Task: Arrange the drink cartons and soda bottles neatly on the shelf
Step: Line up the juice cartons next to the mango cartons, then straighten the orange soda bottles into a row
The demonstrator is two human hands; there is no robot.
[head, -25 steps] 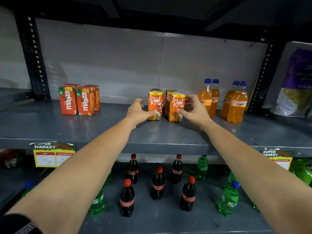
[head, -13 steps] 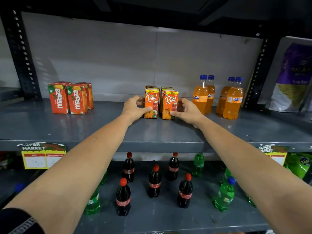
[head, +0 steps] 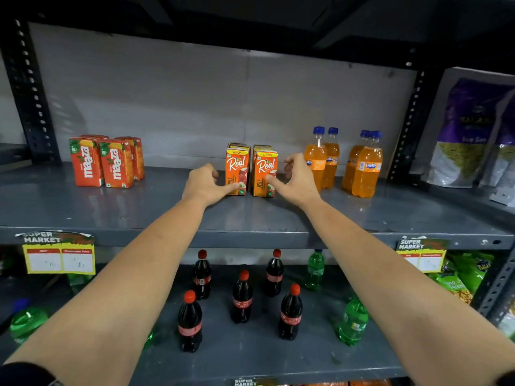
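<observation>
Two orange Real apple cartons, the left one [head: 237, 169] and the right one [head: 264, 172], stand side by side at the middle of the grey upper shelf [head: 167, 215], with more Real cartons behind them. My left hand [head: 204, 185] is just left of the pair, fingers apart, its thumb tip on the left carton's lower front. To the right of the pair, my right hand [head: 296, 181] is spread the same way, its thumb tip touching the right carton. Neither hand grips a carton.
Red Maaza cartons [head: 106, 161] stand at the shelf's left, and several Fanta bottles [head: 365, 165] at its right, close to my right hand. On the lower shelf, cola bottles [head: 242, 298] and green soda bottles [head: 352, 320] stand scattered. Snack bags [head: 468, 135] fill the neighbouring bay.
Both hands had closed around the sides of the Real cartons. They have since loosened and spread, leaving only the thumbs touching the fronts. The cartons stand closer together than a second ago.
</observation>
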